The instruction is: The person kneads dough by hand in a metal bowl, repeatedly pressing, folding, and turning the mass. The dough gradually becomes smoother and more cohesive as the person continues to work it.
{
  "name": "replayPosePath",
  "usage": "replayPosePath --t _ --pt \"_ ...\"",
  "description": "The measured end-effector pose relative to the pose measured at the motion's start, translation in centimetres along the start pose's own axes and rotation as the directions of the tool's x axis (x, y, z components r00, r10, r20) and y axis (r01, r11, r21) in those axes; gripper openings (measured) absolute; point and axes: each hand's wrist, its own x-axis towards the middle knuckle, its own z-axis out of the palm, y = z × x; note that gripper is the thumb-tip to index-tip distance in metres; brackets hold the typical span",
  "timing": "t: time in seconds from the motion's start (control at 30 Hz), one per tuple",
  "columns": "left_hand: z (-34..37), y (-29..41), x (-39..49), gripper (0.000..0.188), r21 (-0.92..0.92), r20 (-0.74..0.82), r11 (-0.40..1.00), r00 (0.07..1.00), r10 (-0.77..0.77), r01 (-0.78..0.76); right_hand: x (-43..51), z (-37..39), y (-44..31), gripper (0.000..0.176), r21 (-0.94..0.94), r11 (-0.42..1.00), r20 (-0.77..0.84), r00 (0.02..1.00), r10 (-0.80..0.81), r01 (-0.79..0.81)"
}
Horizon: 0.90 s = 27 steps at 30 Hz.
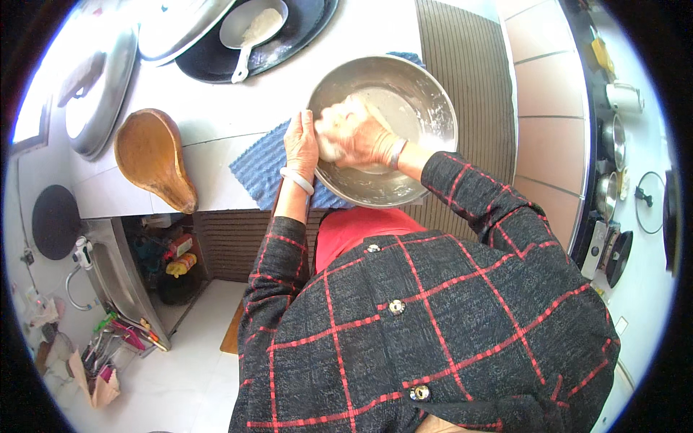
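A large stainless steel basin (pixel 433 113) with whitish smears on its inner wall rests on a blue ribbed cloth (pixel 254 168) at the counter's edge. Inside it, against the left wall, my right hand (pixel 360 135) presses on a pale lump of dough (pixel 329 149), its fingers curled over the lump and partly hidden. My left hand (pixel 301 142), with a pale bangle at the wrist, grips the basin's left rim from outside, fingers extended along it.
A gourd scoop (pixel 149 143) lies left on the white tiled counter (pixel 216 113). Beyond are a metal ladle (pixel 233 30) holding whitish material, a black pan (pixel 203 62) beneath it, and large metal lids (pixel 116 103). A sink (pixel 116 281) stands at lower left.
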Motion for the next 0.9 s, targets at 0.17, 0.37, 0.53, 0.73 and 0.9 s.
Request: replayPosePath --t 0.17,0.37,0.53,0.73,0.9 --pt "0.0 0.3 -0.1 0.034 0.173 -0.049 0.984 0.998 0.040 -0.031 0.4 -2.9 6.3 0.059 0.573 0.680 -0.038 0.814 0.580 -0.458" --pt "0.3 0.1 0.0 0.035 0.138 -0.051 0.988 0.995 0.083 -0.076 -7.6 -6.6 4.9 0.077 0.613 0.581 0.105 0.784 0.612 -0.536" --pt "0.3 -0.1 -0.2 0.033 0.172 -0.053 0.980 0.992 0.111 -0.100 -10.5 -1.8 4.5 0.074 0.672 0.574 -0.019 0.764 0.645 -0.468" --pt "0.3 0.2 -0.1 0.032 0.202 -0.045 0.977 0.996 0.072 -0.062 -4.5 0.5 5.6 0.057 0.161 0.814 -0.046 0.820 0.571 -0.558" --pt "0.4 2.8 -0.1 0.031 0.398 -0.026 0.917 0.998 0.050 -0.036 -6.4 -5.2 0.4 0.072 0.373 0.807 -0.020 0.866 0.500 -0.457"
